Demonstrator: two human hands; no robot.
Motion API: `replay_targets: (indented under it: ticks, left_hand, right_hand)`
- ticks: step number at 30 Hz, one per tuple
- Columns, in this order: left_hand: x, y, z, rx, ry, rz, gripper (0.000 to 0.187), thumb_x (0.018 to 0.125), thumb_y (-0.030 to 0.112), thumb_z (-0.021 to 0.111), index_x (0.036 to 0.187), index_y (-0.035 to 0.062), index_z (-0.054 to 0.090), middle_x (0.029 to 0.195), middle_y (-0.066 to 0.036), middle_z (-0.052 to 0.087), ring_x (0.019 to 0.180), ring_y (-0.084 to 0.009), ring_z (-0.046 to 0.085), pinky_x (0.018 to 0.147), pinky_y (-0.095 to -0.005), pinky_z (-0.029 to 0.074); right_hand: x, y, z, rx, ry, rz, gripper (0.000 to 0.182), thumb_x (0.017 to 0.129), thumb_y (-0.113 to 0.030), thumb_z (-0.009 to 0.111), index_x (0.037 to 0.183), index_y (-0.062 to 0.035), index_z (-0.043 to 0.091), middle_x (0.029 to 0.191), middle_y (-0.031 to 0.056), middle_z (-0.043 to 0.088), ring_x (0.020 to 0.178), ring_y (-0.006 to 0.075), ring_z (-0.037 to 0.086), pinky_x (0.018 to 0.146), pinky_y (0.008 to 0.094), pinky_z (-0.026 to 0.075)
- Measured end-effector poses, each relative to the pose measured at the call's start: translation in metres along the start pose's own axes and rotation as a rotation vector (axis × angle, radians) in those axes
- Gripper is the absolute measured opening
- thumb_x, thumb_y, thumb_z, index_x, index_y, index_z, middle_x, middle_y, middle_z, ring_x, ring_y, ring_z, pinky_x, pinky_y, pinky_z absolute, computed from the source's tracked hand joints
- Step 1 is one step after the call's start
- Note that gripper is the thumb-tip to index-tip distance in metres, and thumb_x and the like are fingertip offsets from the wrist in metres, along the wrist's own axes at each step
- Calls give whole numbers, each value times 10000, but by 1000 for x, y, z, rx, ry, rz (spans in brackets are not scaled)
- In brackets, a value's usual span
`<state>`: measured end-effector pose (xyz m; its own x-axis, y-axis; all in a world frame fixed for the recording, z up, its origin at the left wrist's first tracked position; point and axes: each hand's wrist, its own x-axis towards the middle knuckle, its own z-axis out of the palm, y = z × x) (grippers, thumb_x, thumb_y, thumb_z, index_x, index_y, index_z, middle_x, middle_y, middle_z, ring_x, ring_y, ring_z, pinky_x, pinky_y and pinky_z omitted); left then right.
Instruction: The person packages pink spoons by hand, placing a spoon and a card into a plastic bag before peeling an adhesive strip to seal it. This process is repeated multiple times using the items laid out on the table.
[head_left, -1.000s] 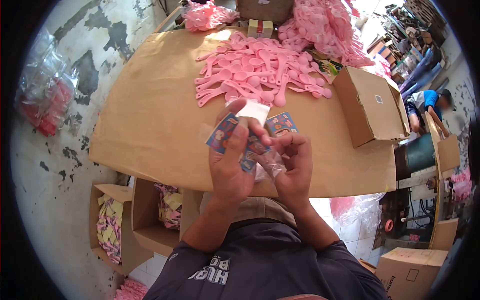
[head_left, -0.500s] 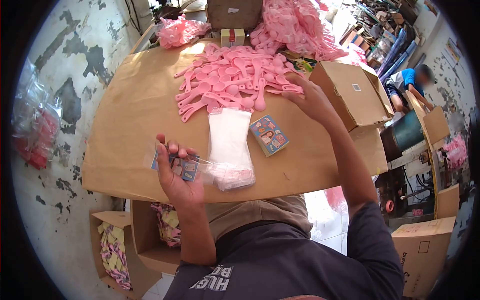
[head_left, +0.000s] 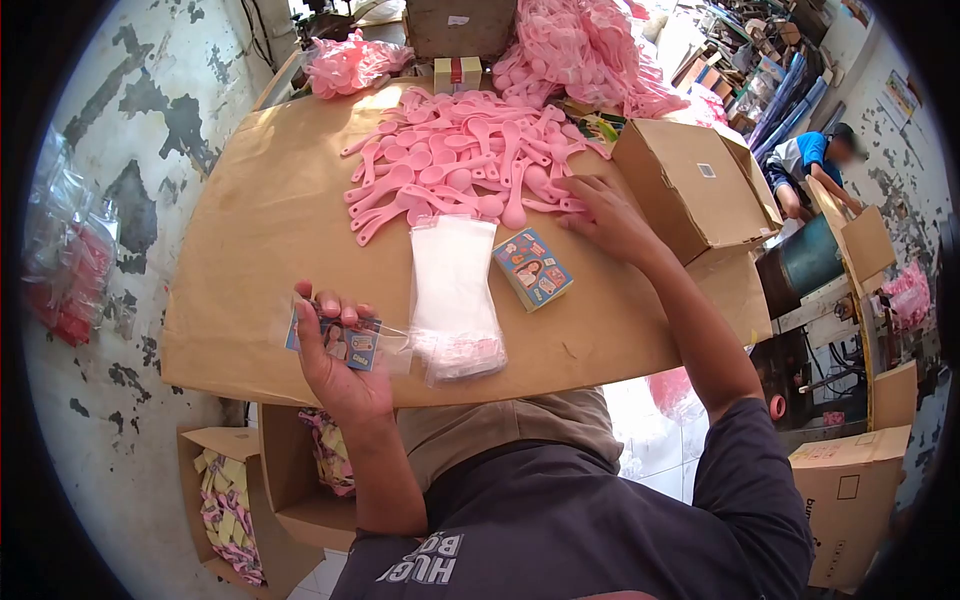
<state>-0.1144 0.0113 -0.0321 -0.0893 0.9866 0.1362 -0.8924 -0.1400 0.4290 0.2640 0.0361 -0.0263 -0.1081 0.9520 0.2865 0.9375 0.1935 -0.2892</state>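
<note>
My left hand is closed on a clear plastic bag with a blue printed card inside it. Beyond it on the table is a heap of pink plastic spoons. At the heap's right edge, my right hand has thumb and fingers around the handle of a pink spoon. Between my hands lies a stack of clear plastic bags. Right of that stack sits a small pile of blue printed cards.
A cardboard box stands on the right of the brown table. Bagged pink spoons are piled at the back, near a small banded block. Open boxes sit below left. Another person works at far right.
My right hand has moved down and slightly left along the heap's edge, its fingers closing round a spoon handle. My left hand still holds the bagged card; the view has shifted slightly.
</note>
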Motion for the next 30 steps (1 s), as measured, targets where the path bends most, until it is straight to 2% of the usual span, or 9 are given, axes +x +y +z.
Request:
replay_targets:
  ticks: [2,4,7,14,16,19,26,28,30]
  left_hand:
    - [1,-1,1,10,10,0,299,1049,249,619,1291,88,550,887,-6,574,791,-114,562,835,-320,525]
    - [3,-2,-1,24,20,0,295,1050,251,618,1288,90,552,885,-6,572,791,-112,560,834,-318,524]
    - [8,-2,-4,6,18,1,296,1049,258,621,1286,93,554,877,-4,566,789,-109,559,827,-314,524]
    - [4,-12,6,28,-1,-14,286,1053,258,613,1270,81,558,886,-7,550,794,-104,547,825,-306,519]
    - [4,-14,7,52,3,-17,299,1045,275,629,1273,98,552,880,-1,558,784,-101,547,821,-309,517]
    - [5,-16,9,80,12,1,299,1047,279,626,1271,97,551,878,-2,559,787,-102,549,821,-312,517]
    - [5,-27,15,113,10,6,305,1044,280,629,1277,98,553,883,-3,561,795,-104,551,835,-316,513]
    - [8,-28,14,120,26,26,307,1044,280,629,1279,98,553,886,-2,561,793,-104,550,835,-319,512]
    - [12,-28,12,119,17,74,324,1045,292,626,1291,94,550,915,-13,586,810,-116,565,863,-335,521]
  right_hand:
    - [-11,-4,-10,46,31,-35,542,913,-284,737,1399,-104,577,1416,148,574,1304,357,516,1083,450,443]
    - [-19,-11,-24,250,-20,53,521,881,-236,775,1342,-59,608,1360,157,608,1196,343,599,1016,416,495]
    - [-25,-13,-30,231,-45,204,472,862,-211,800,1276,-43,647,1262,159,661,1108,327,653,967,403,520]
    - [-33,-14,-28,412,41,171,382,920,-216,755,1215,15,673,1121,176,708,979,252,682,873,377,539]
    - [-30,-11,-30,389,41,294,366,913,-197,761,1182,38,684,1019,171,729,893,225,691,812,371,546]
    - [-32,2,-26,379,33,301,320,906,-178,763,1149,22,708,909,113,737,766,177,640,742,335,528]
    - [-35,6,-8,433,17,292,188,906,-126,749,1014,22,709,808,60,673,718,115,580,683,302,500]
    - [-38,2,-16,327,243,220,178,907,-118,754,930,37,669,796,27,641,729,81,571,667,280,484]
    - [-42,-5,-28,345,274,214,173,938,-122,726,943,29,641,795,29,633,719,74,564,650,267,469]
